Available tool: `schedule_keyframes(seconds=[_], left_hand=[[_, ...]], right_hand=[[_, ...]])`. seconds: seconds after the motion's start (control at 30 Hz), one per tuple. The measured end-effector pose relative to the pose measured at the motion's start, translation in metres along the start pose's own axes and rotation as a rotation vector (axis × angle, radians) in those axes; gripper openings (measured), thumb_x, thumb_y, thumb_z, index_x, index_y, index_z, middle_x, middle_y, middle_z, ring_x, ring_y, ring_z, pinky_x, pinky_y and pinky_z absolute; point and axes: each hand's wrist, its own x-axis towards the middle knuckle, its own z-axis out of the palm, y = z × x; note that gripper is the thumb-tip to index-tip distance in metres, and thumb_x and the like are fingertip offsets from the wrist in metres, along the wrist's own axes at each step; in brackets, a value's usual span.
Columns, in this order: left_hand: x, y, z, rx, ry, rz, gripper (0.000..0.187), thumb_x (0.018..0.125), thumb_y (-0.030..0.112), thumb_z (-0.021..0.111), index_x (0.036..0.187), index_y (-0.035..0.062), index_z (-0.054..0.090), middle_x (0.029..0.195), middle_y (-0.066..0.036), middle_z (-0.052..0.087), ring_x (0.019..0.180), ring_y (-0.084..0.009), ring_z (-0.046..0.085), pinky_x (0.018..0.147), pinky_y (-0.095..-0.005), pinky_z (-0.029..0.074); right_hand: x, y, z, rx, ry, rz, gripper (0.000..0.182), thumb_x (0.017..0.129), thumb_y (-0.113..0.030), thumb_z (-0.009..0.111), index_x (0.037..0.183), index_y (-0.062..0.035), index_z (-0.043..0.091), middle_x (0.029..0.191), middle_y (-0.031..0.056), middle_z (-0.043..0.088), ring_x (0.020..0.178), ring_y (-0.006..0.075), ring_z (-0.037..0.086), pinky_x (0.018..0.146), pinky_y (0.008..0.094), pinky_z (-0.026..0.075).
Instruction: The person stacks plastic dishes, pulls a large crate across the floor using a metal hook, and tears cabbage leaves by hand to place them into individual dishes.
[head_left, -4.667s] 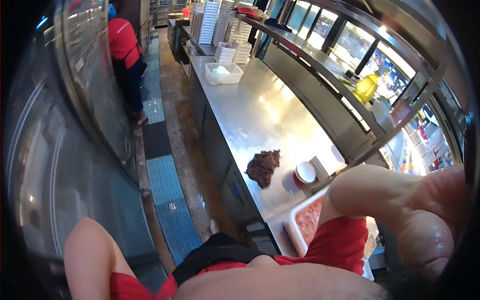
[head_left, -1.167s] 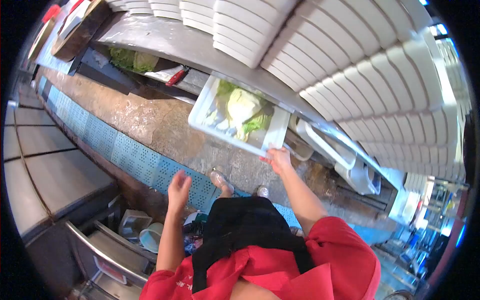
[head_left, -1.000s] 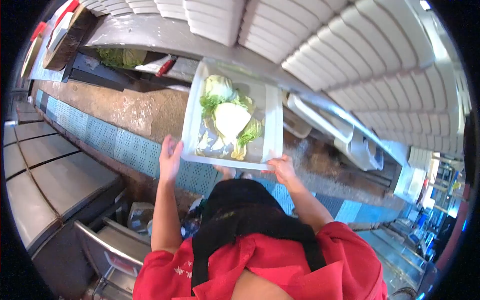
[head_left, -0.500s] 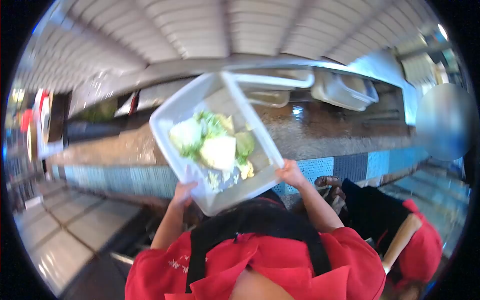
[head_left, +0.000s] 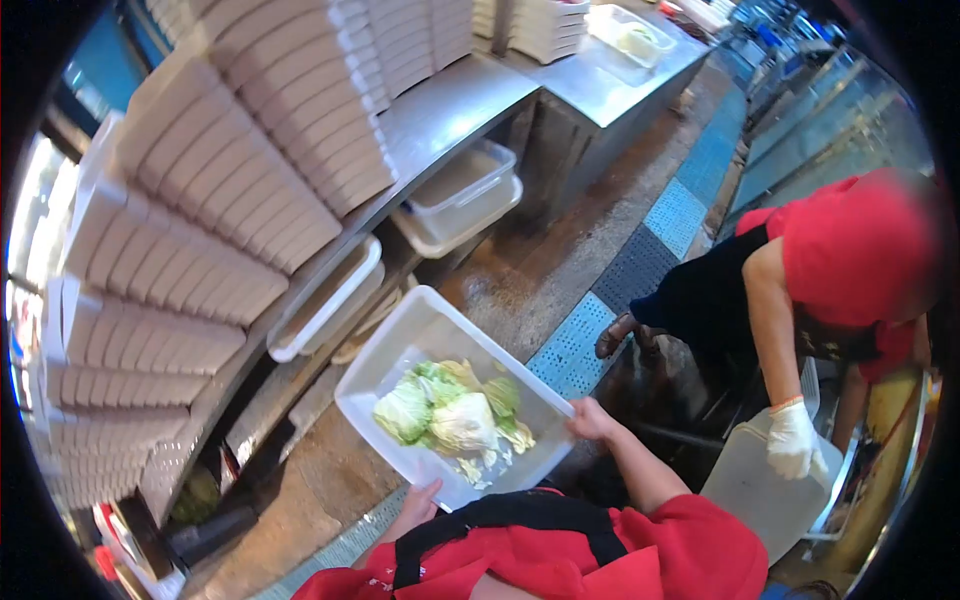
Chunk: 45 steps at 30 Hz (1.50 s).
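A white rectangular plastic tub (head_left: 385,345) is held in front of my body at waist height. Inside it lie pale green cabbages (head_left: 465,422), with loose leaves and small scraps around them. My left hand (head_left: 420,497) grips the tub's near left edge, fingers closed over it. At the right side, my right hand (head_left: 594,420) is closed on the rim. Both palms are hidden from view.
Stacks of white containers (head_left: 215,150) line the metal counter at left. Tubs (head_left: 462,190) sit on the shelf below. A co-worker (head_left: 850,260) in red bends at right, a gloved hand over a plastic tub (head_left: 765,480). Blue and dark mats (head_left: 635,270) cover the floor.
My view has turned to the right, bringing the counter's far end and more of the co-worker into sight. The tub stays in both my hands.
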Motion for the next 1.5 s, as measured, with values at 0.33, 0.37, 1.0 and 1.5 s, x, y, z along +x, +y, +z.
schedule_keyframes(seconds=[0.33,0.37,1.0,1.5], left_hand=[[0.1,0.138,0.189,1.017,-0.146,0.207,0.036,0.073,0.01,0.065,0.107,0.0008,0.059,0.095,-0.007,0.064,0.083,-0.0152,0.06,0.073,-0.0314,0.05],[0.097,0.154,0.22,1.017,-0.157,0.244,0.036,0.072,0.01,0.065,0.107,0.0012,0.059,0.095,-0.007,0.064,0.083,-0.0151,0.06,0.073,-0.0311,0.05],[0.246,0.407,0.538,0.966,-0.744,0.657,0.068,0.072,0.002,0.066,0.134,0.0025,0.038,0.129,-0.011,0.047,0.118,-0.0189,0.045,0.096,-0.0307,0.037],[0.343,0.44,0.667,1.414,-0.572,1.501,0.045,0.069,0.006,0.069,0.111,-0.0003,0.057,0.109,-0.019,0.058,0.103,-0.0335,0.055,0.09,-0.0368,0.043]], right_hand=[[-0.092,0.033,-0.054,0.57,0.579,0.124,0.028,0.063,0.002,0.058,0.09,0.0017,0.065,0.08,0.004,0.064,0.073,0.0134,0.059,0.069,0.0276,0.047],[-0.087,0.041,-0.055,0.612,0.634,0.079,0.029,0.063,0.002,0.058,0.091,0.0022,0.064,0.081,0.0042,0.064,0.073,0.0137,0.06,0.069,0.0273,0.047],[0.075,-0.141,-0.277,1.113,0.929,-0.212,0.021,0.072,0.004,0.05,0.091,0.0098,0.056,0.077,0.0168,0.061,0.054,0.0248,0.062,0.043,0.0334,0.055],[0.167,-0.185,-0.407,0.831,0.599,0.082,0.043,0.087,-0.042,0.057,0.092,0.0007,0.062,0.075,0.0102,0.065,0.058,0.0169,0.063,0.047,0.0285,0.051]])
